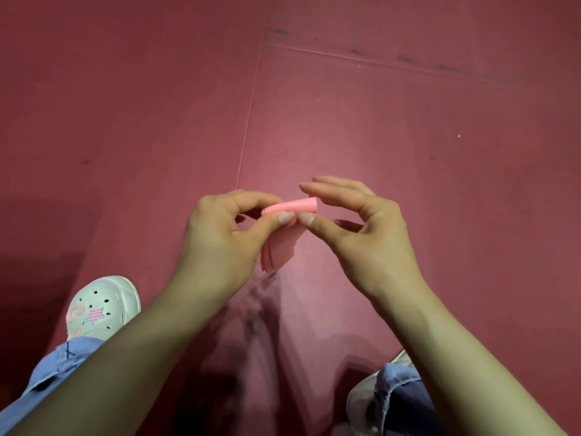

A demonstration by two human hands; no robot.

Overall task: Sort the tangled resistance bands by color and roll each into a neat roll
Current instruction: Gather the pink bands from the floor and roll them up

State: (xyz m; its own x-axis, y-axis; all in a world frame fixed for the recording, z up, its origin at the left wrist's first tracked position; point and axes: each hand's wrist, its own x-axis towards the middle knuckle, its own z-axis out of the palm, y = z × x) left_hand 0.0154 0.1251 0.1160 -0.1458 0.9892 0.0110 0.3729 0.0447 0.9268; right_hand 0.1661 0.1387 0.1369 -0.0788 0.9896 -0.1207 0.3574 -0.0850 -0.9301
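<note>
A pink resistance band is held in the air above the red floor, its top part wound into a small roll and its flat loose end hanging down below my thumbs. My left hand pinches the left end of the roll between thumb and forefinger. My right hand holds the right end, thumb under the roll and fingers arched over it. No other band shows in the head view.
Dark red floor mats fill the view, with a seam running from the top centre down to my hands. My white clog and blue trouser leg sit at lower left, the other shoe at lower right.
</note>
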